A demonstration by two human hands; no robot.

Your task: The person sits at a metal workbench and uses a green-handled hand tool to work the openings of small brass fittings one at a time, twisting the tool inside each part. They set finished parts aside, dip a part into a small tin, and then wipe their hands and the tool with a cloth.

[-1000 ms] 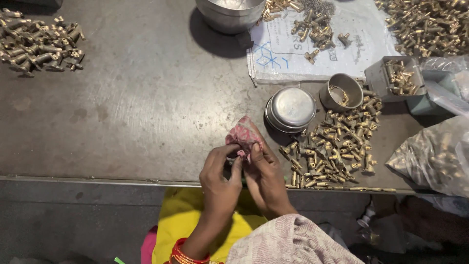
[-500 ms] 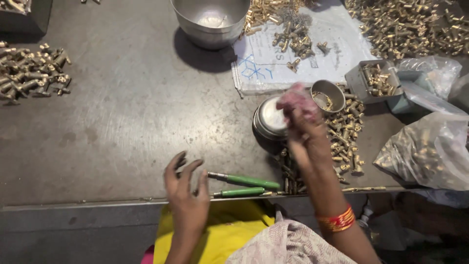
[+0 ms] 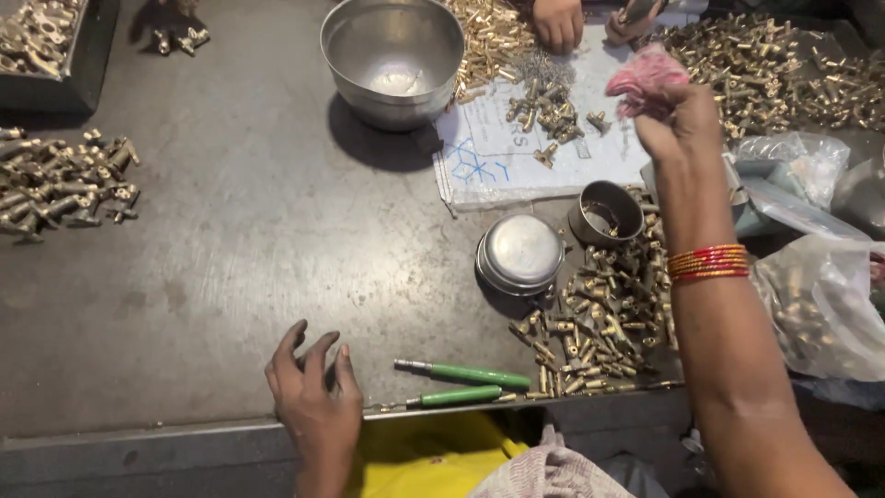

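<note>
My right hand [image 3: 678, 120] is stretched far out over the dark metal table [image 3: 230, 249], closed on a pink rag [image 3: 647, 78] above a sheet of white paper [image 3: 516, 152]. Red bangles circle that wrist. My left hand [image 3: 313, 397] rests with fingers spread on the table's near edge and holds nothing. Two green-handled tools [image 3: 466, 385] lie just right of it. A heap of small brass fittings [image 3: 599, 318] sits under my right forearm, next to a round steel lid [image 3: 522, 251] and a small steel cup [image 3: 606, 211].
A large steel bowl [image 3: 395, 57] stands at the back. Another person's hands [image 3: 559, 20] work at the far edge among brass parts [image 3: 784, 65]. More brass pieces [image 3: 60, 189] lie at the left. Clear plastic bags [image 3: 816, 295] of parts sit at the right.
My hands have separated. The right hand carried the pink rag from the near edge out to the far right; the left dropped open to the table edge, and two green-handled tools now lie on the table.
</note>
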